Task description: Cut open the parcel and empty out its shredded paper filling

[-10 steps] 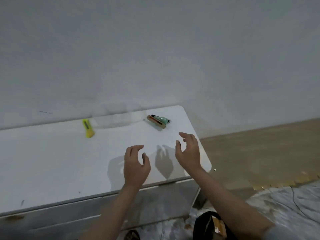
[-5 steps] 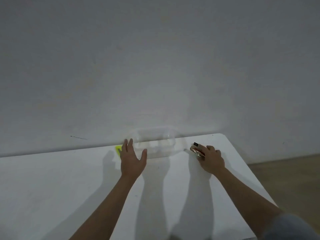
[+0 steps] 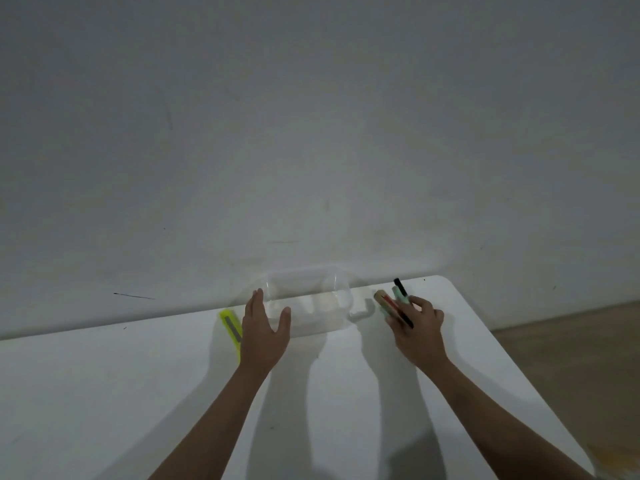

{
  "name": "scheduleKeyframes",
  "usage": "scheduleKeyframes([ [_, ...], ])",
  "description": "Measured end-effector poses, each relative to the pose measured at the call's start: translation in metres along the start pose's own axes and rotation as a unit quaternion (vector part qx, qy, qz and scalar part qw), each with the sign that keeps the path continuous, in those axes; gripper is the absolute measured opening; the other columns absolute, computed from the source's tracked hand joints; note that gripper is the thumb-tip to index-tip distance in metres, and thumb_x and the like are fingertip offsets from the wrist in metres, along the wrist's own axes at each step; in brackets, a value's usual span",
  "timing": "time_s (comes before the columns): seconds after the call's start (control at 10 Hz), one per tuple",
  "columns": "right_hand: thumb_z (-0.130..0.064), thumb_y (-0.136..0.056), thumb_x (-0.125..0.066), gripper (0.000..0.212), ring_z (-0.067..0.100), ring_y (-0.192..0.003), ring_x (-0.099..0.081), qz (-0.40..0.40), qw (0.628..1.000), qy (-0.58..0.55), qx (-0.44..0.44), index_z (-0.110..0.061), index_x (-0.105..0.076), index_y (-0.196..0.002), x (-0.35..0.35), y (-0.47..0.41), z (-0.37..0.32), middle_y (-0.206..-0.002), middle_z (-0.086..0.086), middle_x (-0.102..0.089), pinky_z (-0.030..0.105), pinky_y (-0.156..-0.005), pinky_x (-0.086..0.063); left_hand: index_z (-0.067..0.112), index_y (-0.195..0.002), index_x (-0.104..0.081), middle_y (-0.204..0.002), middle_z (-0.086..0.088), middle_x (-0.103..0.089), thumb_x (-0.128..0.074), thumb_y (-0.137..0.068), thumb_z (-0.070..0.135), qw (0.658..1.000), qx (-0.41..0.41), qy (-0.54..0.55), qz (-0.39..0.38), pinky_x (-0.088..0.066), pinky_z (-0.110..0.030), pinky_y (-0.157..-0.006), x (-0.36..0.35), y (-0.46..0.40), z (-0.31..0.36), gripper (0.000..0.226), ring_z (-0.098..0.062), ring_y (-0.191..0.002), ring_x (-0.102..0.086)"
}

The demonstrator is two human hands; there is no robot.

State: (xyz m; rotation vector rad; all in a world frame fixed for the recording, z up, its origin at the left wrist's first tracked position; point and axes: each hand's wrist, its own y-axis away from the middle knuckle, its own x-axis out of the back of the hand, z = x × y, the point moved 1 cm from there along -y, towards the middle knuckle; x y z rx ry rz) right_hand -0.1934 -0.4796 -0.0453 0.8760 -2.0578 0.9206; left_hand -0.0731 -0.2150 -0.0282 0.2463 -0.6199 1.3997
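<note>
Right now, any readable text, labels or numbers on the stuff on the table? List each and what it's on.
None readable.
Yellow cutter: grey strip on top, no lettering visible.
Tan cutter and mint-green cutter, both gripped by the right hand: any print too blurred to read.
Clear plastic tub by the left hand: no label seen.
Wall: scuff marks only.
</note>
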Motion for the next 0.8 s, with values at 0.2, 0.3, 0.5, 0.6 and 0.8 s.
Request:
scheduleKeyframes([
  [0.2, -0.042, -0.078, -0.063, 0.038, 0.02, -0.111, -0.052, -0.015, 0.982, -0.163, 0.098, -0.025, -0.068, -0.112, 0.022, -0.035, -0.074, -0.121, 0.004, -0.058, 0.029, -0.096, -0.03, 0.006, -0.143, -0.03, -0.146, -0.011, -0.036, -0.063, -0.086, 0.03, 0.998, -0.006, 0.055, -0.001, -0.033, -0.037, -0.11, -0.001, 0.0, -0.006, 0.07, -0.02, -0.136, -0.034],
  [0.3, -0.033, -0.081, -0.071, 0.037, 0.022, -0.113, -0.042, -0.171, 0.964, -0.142, 0.143, -0.026, -0.065, -0.116, 0.011, -0.053, -0.109, -0.129, -0.001, -0.054, 0.029, -0.098, -0.031, 0.01, -0.144, -0.029, -0.146, -0.005, -0.036, -0.063, -0.086, 0.03, 0.997, -0.002, 0.071, -0.003, -0.033, -0.023, -0.101, 0.0, 0.0, -0.008, 0.071, -0.007, -0.129, -0.034],
  [0.5, -0.035, -0.077, -0.071, 0.021, 0.024, -0.089, -0.06, -0.393, 0.903, -0.004, 0.173, -0.022, -0.07, -0.093, -0.033, -0.081, -0.14, -0.095, 0.002, -0.069, 0.043, -0.089, -0.05, 0.017, -0.144, -0.029, -0.142, 0.01, -0.034, -0.06, -0.08, 0.048, 0.994, 0.021, 0.108, -0.006, -0.037, -0.034, -0.106, -0.003, 0.0, -0.012, 0.078, -0.009, -0.133, -0.034],
  [0.6, -0.033, -0.076, -0.073, 0.019, 0.017, -0.079, -0.061, -0.417, 0.896, -0.008, 0.154, -0.019, -0.073, -0.089, -0.04, -0.085, -0.147, -0.084, -0.002, -0.07, 0.032, -0.074, -0.052, 0.019, -0.143, -0.031, -0.142, 0.01, -0.037, -0.061, -0.079, 0.049, 0.992, 0.025, 0.121, 0.006, -0.037, -0.04, -0.108, -0.006, 0.0, -0.016, 0.077, -0.007, -0.133, -0.034],
  [0.8, -0.029, -0.073, -0.077, 0.041, 0.017, -0.115, -0.056, -0.417, 0.903, -0.012, 0.106, -0.022, -0.068, -0.113, -0.048, -0.09, -0.147, -0.124, -0.003, -0.062, 0.024, -0.094, -0.043, 0.03, -0.138, -0.034, -0.137, 0.015, -0.042, -0.066, -0.079, 0.046, 0.987, 0.027, 0.153, 0.038, -0.038, -0.036, -0.106, -0.012, 0.002, -0.02, 0.069, 0.014, -0.123, -0.035],
])
